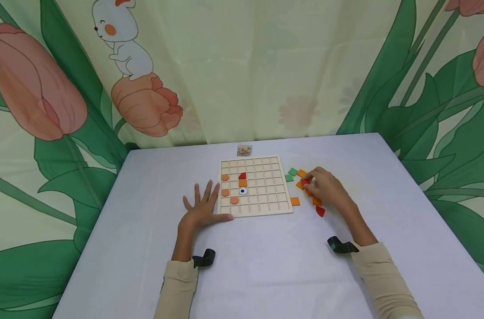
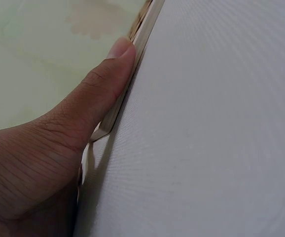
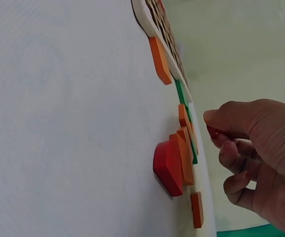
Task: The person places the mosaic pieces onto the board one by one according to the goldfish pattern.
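the left hand (image 1: 202, 212), fingers spread wide, touches the grid board (image 1: 265, 190) at 8 o'clock; the right hand (image 1: 325, 188), at 3 o'clock, pinches a red piece (image 1: 305, 181). 6 pieces (image 1: 242, 183) lie on the board, most of which seems unfilled; loose pieces (image 1: 295, 201) await placing. a packet (image 1: 244, 150) crowds its 12 o'clock edge; tabletop (image 1: 261, 266) room opens at 6.

The left hand (image 2: 49, 150) is shown at eight o'clock, its thumb (image 2: 99, 89) pointed towards one o'clock and rested against the edge of a pale board (image 2: 145, 30), while white cloth (image 2: 206, 123) is spread from one to six o'clock and a pale green flower-printed backdrop (image 2: 29, 64) is seen at ten o'clock.
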`<state>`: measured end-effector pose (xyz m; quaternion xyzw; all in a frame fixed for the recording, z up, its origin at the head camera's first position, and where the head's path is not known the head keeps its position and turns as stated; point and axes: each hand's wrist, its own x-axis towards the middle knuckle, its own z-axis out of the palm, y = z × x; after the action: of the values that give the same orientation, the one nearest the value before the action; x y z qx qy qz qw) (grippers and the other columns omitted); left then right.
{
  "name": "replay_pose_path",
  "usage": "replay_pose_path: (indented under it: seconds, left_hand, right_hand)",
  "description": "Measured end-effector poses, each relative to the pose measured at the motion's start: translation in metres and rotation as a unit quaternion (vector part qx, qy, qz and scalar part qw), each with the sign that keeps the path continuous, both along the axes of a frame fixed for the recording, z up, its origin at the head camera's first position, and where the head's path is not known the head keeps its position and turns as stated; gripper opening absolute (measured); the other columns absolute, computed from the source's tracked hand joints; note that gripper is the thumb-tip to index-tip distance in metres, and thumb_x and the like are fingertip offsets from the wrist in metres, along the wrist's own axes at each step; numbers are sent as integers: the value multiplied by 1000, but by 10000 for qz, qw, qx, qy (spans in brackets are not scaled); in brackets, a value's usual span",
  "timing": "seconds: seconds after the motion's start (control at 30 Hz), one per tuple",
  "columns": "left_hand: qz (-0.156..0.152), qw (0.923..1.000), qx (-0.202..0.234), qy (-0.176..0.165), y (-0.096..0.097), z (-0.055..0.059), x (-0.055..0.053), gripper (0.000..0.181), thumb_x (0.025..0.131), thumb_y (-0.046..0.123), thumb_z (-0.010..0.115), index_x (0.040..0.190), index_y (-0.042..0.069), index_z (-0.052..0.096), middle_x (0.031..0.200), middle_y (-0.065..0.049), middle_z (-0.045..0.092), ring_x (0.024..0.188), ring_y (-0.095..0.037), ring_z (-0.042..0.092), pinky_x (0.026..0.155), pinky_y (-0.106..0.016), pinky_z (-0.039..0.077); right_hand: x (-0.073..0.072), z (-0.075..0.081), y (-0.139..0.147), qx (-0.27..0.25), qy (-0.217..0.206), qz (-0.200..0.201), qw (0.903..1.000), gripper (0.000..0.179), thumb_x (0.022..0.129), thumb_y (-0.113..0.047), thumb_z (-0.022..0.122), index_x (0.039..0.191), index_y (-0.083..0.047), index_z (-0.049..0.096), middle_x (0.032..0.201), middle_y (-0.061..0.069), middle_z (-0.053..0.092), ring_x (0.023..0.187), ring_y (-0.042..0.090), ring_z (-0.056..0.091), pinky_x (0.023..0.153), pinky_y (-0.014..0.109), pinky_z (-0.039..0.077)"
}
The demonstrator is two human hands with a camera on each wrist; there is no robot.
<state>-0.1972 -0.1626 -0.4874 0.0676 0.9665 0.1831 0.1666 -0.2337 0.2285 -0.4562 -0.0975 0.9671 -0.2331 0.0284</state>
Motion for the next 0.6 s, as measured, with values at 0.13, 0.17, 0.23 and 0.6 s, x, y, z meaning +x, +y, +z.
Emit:
replay_pose_path:
  seconds: [0.13, 0.17, 0.23, 0.6]
  left_hand:
    - [-10, 10000, 31, 39, -1, -2, -1, 123, 68, 79, 66, 158, 29, -1, 165, 0, -15, 145, -39, -30, 104, -75, -17]
    - [-10, 10000, 31, 41, -1, -2, -1, 123, 68, 79, 66, 158, 29, -1, 165, 0, -16, 145, -39, -30, 104, -75, -17]
    - [-22, 10000, -1, 50, -1, -3, -2, 123, 68, 80, 65, 158, 30, -2, 165, 1, -16, 145, -38, -31, 104, -75, -17]
    - [-37, 10000, -9, 70, -1, -2, -1, 123, 69, 78, 66, 158, 28, -1, 165, -1, -15, 146, -40, -29, 104, -76, -16]
  right_hand:
    - [1, -2, -8, -181, 69, 114, 9997, 31, 90, -23, 70, 113, -1, 66, 111, 14, 58, 81, 23, 53, 62, 24, 48]
    - [1, -3, -10, -191, 104, 162, 9996, 31, 90, -24, 70, 113, -2, 67, 110, 13, 58, 82, 23, 52, 63, 24, 48]
    - [3, -3, -14, -208, 188, 301, 9992, 30, 90, -25, 70, 111, -4, 67, 107, 11, 58, 82, 23, 52, 64, 27, 47]
    - [7, -1, -42, -398, 557, 1192, 9905, 24, 89, -20, 71, 108, -6, 67, 105, 7, 56, 62, 12, 45, 56, 23, 39]
